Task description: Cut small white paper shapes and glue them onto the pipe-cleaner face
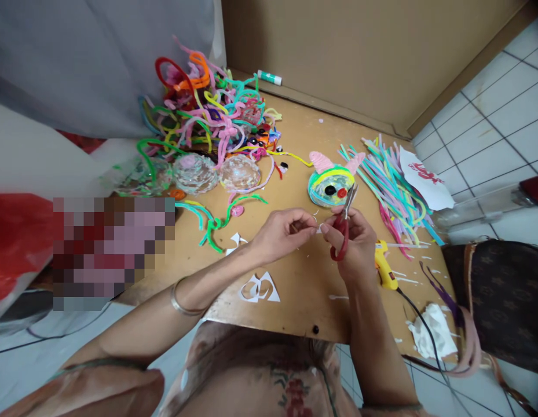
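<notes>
My right hand [355, 234] holds a pair of red-handled scissors [340, 237], their metal blades pointing up and away from me. Between its thumb and finger and the pinched fingertips of my left hand [286, 231] is a tiny white scrap of paper [319, 227]. Just beyond my hands stands a round animal craft [323, 194] with pink ears, a yellow and green band, and a black and a red spot. Cut white paper offcuts [269, 288] lie on the table nearer to me, left of the scissors.
A heap of coloured pipe cleaners [216, 110] fills the back left, with clear round pieces [240, 172] before it. More pipe cleaners [390, 179] lie at right. A yellow glue gun [385, 266] with a cord, a glue stick [269, 77] and a brown bag [503, 301] are around.
</notes>
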A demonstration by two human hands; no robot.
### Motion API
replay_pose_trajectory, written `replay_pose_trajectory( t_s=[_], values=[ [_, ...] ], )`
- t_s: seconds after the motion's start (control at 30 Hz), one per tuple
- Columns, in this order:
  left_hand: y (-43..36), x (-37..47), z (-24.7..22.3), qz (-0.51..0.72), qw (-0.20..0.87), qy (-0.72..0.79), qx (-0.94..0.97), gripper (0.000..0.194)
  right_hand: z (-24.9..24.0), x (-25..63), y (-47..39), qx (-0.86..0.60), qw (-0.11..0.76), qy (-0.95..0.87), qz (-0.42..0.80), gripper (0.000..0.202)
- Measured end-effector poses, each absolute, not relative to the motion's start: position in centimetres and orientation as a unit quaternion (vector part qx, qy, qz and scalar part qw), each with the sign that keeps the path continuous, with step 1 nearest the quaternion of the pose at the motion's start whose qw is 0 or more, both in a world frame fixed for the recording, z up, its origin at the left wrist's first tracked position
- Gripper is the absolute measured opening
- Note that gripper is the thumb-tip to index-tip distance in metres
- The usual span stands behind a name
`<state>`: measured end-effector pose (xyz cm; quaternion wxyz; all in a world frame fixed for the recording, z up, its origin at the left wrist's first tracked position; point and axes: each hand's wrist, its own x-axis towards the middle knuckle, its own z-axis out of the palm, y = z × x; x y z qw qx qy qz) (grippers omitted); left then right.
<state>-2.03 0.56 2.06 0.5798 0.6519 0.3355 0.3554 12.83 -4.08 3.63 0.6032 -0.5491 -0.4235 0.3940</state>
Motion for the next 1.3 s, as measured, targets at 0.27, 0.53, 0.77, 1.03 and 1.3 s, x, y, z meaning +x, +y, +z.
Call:
replay_pose_trajectory(
  t_s=[0.27, 0.53, 0.77, 1.03, 1.3],
  values=[
    [0.2, -1.7, 1.9, 0.359, 0.666, 0.309, 0.576, 0.032, 3.3, 12.8, -4.0, -0.514, 0.628, -0.396, 0.430, 0.036],
    [0.3, -1.7, 1.9, 0.377, 0.637, 0.337, 0.582, 0.028, 3.3, 12.5, -4.1, -0.524, 0.618, -0.422, 0.407, 0.037],
    [0.0, -1.5, 2.4, 0.380, 0.645, 0.351, 0.563, 0.028, 3.2, 12.4, -4.4, -0.529, 0.640, -0.455, 0.322, 0.033],
    [-0.1, -1.3, 2.2, 0.421, 0.618, 0.368, 0.553, 0.022, 2.8, 11.2, -5.1, -0.577, 0.603, -0.539, 0.117, 0.031],
    [-0.2, -1.4, 2.7, 0.423, 0.631, 0.361, 0.542, 0.019, 1.5, 11.4, -5.0, -0.566, 0.538, -0.622, -0.063, 0.028]
  ],
)
